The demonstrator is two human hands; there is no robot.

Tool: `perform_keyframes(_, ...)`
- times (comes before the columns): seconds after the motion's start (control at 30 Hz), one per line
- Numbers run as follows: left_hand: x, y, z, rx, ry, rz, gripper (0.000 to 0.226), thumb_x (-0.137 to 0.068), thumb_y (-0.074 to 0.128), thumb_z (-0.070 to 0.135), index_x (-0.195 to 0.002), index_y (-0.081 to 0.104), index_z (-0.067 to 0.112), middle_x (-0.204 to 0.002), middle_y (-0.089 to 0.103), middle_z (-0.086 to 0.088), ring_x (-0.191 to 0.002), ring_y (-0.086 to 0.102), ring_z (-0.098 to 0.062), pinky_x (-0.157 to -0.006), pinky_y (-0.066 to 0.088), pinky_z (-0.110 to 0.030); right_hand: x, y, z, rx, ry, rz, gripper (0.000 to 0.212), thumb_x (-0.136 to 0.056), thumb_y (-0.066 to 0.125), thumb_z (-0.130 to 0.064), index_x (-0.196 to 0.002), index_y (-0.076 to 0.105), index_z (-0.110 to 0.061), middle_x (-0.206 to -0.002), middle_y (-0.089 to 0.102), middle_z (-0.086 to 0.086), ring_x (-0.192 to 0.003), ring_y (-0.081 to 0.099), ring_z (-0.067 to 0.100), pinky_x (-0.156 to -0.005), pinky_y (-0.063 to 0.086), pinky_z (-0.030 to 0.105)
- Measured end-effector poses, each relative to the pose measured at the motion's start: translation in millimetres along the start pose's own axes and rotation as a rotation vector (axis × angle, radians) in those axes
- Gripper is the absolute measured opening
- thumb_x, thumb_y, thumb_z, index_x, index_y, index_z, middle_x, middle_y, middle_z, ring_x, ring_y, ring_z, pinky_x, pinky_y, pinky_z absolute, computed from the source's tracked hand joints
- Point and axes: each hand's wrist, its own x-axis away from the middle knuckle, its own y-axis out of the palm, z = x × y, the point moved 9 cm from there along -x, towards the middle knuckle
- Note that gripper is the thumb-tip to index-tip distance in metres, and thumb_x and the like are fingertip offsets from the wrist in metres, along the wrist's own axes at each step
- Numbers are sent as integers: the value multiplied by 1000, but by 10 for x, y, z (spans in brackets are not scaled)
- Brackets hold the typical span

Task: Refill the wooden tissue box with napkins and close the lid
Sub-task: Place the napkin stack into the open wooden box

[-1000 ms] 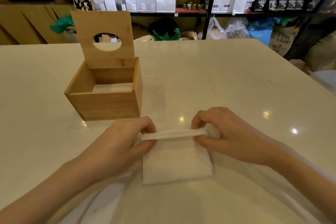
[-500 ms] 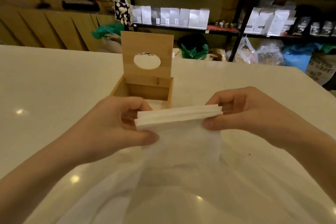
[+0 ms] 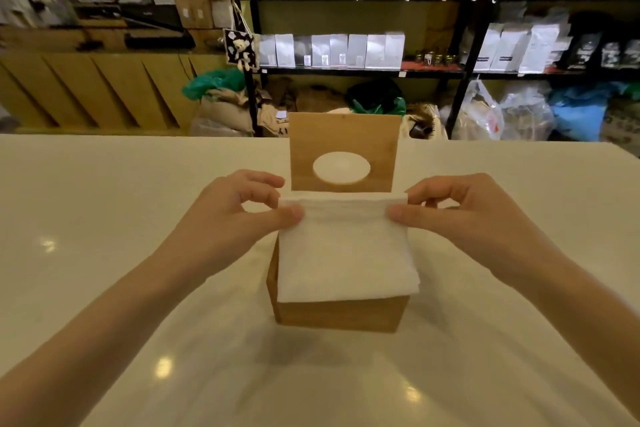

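Whereas a second earlier the stack of white folded paper napkins [image 3: 346, 253] had lain on the pale glossy counter [image 3: 104, 218], it now hung over the open square wooden tissue box [image 3: 339, 317], so insertion looked imminent. The left hand [image 3: 228, 218] and right hand [image 3: 464, 215] each pinched an upper corner, fingers [image 3: 287, 213] closed on the stack. Soft and limp, the stack drooped across the box's front. Behind it the wooden lid with its oval hole [image 3: 343, 149] stood upright.
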Motion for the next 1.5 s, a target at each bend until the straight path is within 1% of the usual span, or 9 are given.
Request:
perform_keyframes(0.17, -207, 99, -66, -255, 60, -74, 17, -73, 69, 38, -60, 61, 31, -133, 50, 12, -123, 36, -10, -105, 28, -42, -86, 85, 105, 341, 22, 23, 6, -75, 67, -39, -77, 69, -33, -119, 51, -15, -126, 31, 13, -95, 27, 28)
perform_keyframes(0.27, -256, 114, -31, -429, 95, -93, 16, -71, 68, 45, -60, 57, 39, -140, 43, 14, -137, 18, -10, -111, 16, -47, -94, 126, 87, 435, 27, 27, 8, -77, 67, -34, -84, 70, -31, -139, 39, -16, -135, 14, 6, -96, 21, 24)
perform_keyframes(0.37, -292, 162, 12, -543, 117, -134, 20, -71, 65, 49, -57, 53, 42, -146, 34, 16, -140, 6, -9, -112, 4, -48, -99, 183, 36, 556, -1, 20, 5, -77, 67, -35, -80, 70, -35, -146, 34, -17, -138, 9, 6, -114, 17, 41)
perform_keyframes(0.53, -316, 349, -18, -689, 94, -198, 25, -75, 64, 47, -53, 54, 40, -151, 28, 9, -142, -6, -11, -112, -7, -51, -142, 351, 26, 768, 44, -69, 14, -83, 59, -34, -83, 73, -33, -146, 39, -10, -140, 6, 12, -116, -1, 48)
perform_keyframes(0.67, -356, 441, -59, -804, 79, -222, 15, -77, 63, 43, -68, 67, 31, -149, 33, 6, -142, -6, -17, -110, -9, -56, -172, 405, 55, 879, 106, -110, 19, -86, 55, -30, -86, 74, -28, -131, 53, -9, -140, 12, 17, -113, -4, 55)
perform_keyframes(0.97, -382, 527, -32, -1025, 82, -178, 9, -81, 61, 32, -81, 68, 25, -116, 59, 3, -142, 6, -29, -105, -10, -67, -286, 482, 75, 1038, 208, -179, 12, -85, 56, -25, -84, 67, -21, -89, 64, 1, -107, 44, 25, -106, 12, 67)
perform_keyframes(1.27, -369, 475, -16, -1044, 85, -164, 22, -77, 62, 47, -83, 64, 26, -120, 55, 3, -141, 13, -30, -105, -9, -66, -196, 540, 97, 930, 245, -349, 35, -76, 63, -50, -94, 69, -21, -95, 66, -3, -93, 51, 18, -106, 22, 58)
perform_keyframes(1.4, -294, 394, 77, -1043, 120, -112, 24, -78, 57, 52, -94, 64, 36, -133, 48, 3, -142, 10, -27, -106, -6, -65, -149, 461, 13, 832, 203, -307, 32, -80, 62, -44, -107, 65, -26, -91, 58, -7, -81, 45, 11, -106, 29, 54)
perform_keyframes(1.5, -220, 413, 77, -1026, 128, -150, 23, -79, 55, 53, -99, 62, 43, -146, 35, 4, -143, 1, -25, -107, -7, -65, -97, 490, -2, 773, 165, -336, 30, -86, 56, -38, -116, 58, -36, -82, 45, -16, -89, 44, 11, -105, 33, 49)
